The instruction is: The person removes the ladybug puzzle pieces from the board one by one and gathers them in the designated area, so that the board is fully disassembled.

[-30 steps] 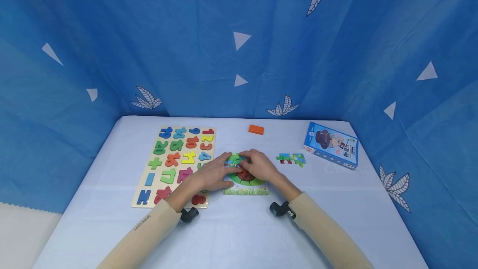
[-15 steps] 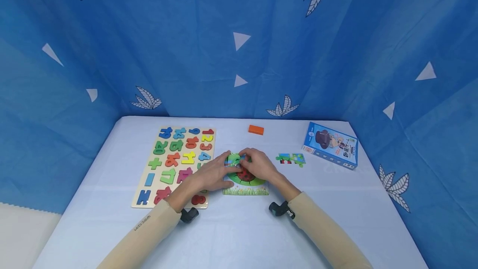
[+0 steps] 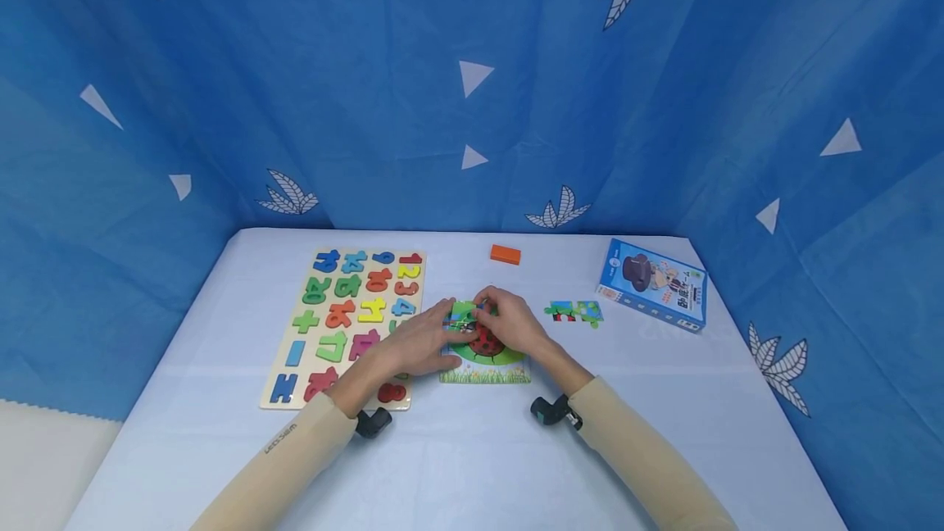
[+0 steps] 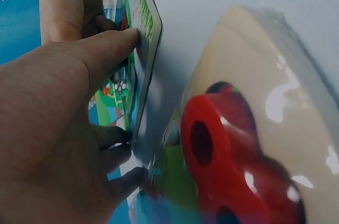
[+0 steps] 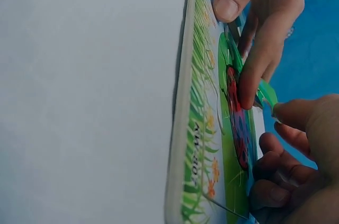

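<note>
Ladybug puzzle [image 3: 485,376]: incomplete, extent partly hidden
Loose pieces [image 3: 589,310]: outside, unplaced
Left hand [image 3: 415,346]: fingers extended, touching puzzle
Right hand [image 3: 515,324]: pinching green piece [image 5: 268,93]

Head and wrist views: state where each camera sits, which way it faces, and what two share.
Head: worn on the head, facing forward and down at a flat rectangular green ladybird puzzle; both beige sleeves, left hand and right hand show.
Left wrist: on that wrist, facing the puzzle's edge and a beige wooden number board; both hands show.
Right wrist: on that wrist, looking across the puzzle; both hands show.
Shared: head and left wrist include the board.
</note>
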`<state>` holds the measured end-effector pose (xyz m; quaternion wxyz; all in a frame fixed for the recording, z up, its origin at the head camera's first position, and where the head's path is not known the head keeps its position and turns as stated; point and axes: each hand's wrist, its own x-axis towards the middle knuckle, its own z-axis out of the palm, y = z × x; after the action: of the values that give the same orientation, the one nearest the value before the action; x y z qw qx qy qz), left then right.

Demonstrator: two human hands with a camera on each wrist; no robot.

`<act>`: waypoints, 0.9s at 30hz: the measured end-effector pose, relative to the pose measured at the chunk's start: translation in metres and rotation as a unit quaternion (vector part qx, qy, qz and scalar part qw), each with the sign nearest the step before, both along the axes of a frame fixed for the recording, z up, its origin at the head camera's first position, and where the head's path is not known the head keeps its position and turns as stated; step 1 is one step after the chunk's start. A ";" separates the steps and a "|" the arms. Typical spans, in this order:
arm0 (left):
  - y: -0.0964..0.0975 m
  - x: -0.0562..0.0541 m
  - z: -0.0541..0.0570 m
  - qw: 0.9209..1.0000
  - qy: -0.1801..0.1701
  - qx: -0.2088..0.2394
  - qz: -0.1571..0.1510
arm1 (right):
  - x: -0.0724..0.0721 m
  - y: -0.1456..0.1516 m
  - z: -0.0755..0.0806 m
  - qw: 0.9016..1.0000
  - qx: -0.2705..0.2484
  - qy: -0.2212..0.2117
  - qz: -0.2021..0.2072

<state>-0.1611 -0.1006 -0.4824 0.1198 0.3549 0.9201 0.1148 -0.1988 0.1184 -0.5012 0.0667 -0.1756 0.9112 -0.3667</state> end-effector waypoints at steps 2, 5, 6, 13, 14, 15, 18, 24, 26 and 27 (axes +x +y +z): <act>-0.001 0.000 0.001 1.000 0.002 -0.012 -0.008 | -0.001 0.000 -0.001 1.000 0.002 0.002 0.000; -0.001 0.001 0.001 0.999 0.001 -0.033 -0.014 | -0.001 0.000 -0.002 1.000 0.001 0.004 -0.003; -0.001 0.001 0.001 0.999 -0.001 -0.036 -0.015 | -0.001 0.000 -0.003 1.000 -0.002 0.003 -0.004; -0.001 0.000 0.001 0.998 -0.010 -0.052 -0.014 | 0.000 -0.001 0.000 0.998 -0.050 -0.022 -0.014; -0.001 0.001 0.002 0.998 -0.011 -0.054 -0.014 | 0.000 -0.001 0.001 0.998 -0.057 -0.027 -0.015; -0.001 0.001 0.002 0.998 -0.011 -0.055 -0.013 | 0.000 -0.001 0.002 0.997 -0.063 -0.032 -0.017; -0.001 0.001 0.002 0.998 -0.012 -0.058 -0.013 | 0.000 -0.001 0.003 0.996 -0.075 -0.044 -0.021; -0.001 0.001 0.002 0.998 -0.017 -0.055 -0.010 | -0.002 0.003 0.006 0.991 -0.108 -0.072 -0.019; -0.001 0.001 0.002 0.999 -0.018 -0.050 -0.009 | -0.002 0.006 0.009 0.989 -0.122 -0.080 -0.020; -0.001 0.001 0.002 0.999 -0.017 -0.046 -0.009 | -0.002 0.008 0.010 0.988 -0.128 -0.083 -0.021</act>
<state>-0.1599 -0.1021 -0.4805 0.1531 0.3550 0.9190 0.0771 -0.2010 0.1266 -0.4910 0.1112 -0.1323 0.8517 -0.4947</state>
